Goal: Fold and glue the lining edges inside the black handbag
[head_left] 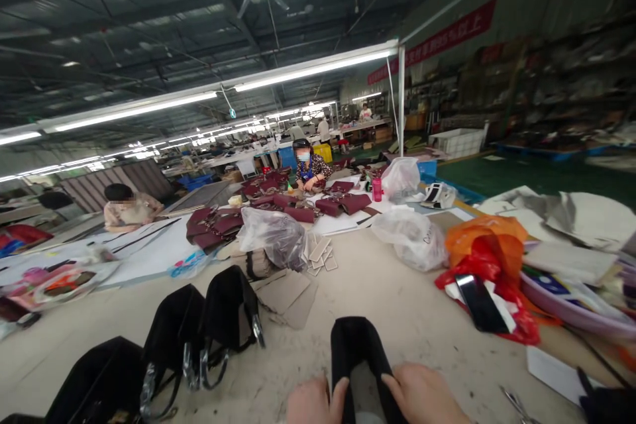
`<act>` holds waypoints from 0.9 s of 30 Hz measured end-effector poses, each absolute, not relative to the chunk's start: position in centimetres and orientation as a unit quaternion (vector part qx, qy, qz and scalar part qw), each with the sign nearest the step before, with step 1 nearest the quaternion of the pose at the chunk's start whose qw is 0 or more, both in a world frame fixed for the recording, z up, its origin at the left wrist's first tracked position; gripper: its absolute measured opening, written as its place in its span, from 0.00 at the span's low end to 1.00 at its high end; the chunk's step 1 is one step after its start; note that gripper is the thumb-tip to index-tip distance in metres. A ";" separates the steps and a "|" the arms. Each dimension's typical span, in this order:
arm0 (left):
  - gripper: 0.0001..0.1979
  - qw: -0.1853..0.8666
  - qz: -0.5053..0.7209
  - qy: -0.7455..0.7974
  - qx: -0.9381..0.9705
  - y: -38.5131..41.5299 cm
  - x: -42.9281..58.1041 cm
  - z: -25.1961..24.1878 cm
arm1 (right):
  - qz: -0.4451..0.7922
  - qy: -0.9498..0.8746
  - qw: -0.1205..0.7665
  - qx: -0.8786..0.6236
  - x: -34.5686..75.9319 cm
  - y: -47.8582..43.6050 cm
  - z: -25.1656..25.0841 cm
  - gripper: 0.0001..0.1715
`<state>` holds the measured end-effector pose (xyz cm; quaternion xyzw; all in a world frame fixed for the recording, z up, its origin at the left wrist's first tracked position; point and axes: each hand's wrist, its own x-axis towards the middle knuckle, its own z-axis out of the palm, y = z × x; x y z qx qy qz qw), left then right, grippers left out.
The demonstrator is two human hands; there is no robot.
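Observation:
At the near edge of the table a black bag piece [358, 334], curved like an upside-down U, stands between my hands. My left hand [314, 401] grips its left side, the thumb laid along the edge. On the other side my right hand [424, 395] pinches the right edge with the thumb. The lower end of the piece runs out of the picture. Several black handbags with metal-looking fittings lie to the left, among them one black handbag [231, 308] beside a stack of grey-beige sheets [288, 295].
Right of my hands lie scissors [517, 404], a phone [481, 303] on a red plastic bag [521, 318], and a lilac basin [571, 305]. Ahead are clear plastic bags [412, 238] and maroon bags [342, 204]. A co-worker [311, 169] sits across the table, another [130, 209] at left.

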<state>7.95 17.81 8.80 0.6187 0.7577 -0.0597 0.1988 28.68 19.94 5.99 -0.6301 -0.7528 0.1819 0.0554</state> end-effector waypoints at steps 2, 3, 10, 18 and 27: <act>0.26 0.170 -0.065 0.748 0.638 19.0 8.4 8.9 | 0.170 -0.759 0.040 -0.627 28.4 20.2 6.2 0.25; 0.24 0.160 -0.067 0.744 0.645 19.3 8.5 8.9 | 0.165 -0.762 0.037 -0.626 28.4 20.2 6.2 0.26; 0.22 0.162 -0.086 0.738 0.650 19.4 8.5 9.0 | 0.184 -0.755 0.054 -0.627 28.8 20.2 6.4 0.27; 0.26 0.113 -0.038 0.722 0.682 23.0 8.6 8.9 | 0.123 -0.753 0.076 -0.642 27.0 25.0 7.6 0.24; 0.24 0.159 -0.028 0.733 0.661 23.5 9.0 8.2 | 0.124 -0.787 0.062 -0.600 27.5 25.9 5.8 0.27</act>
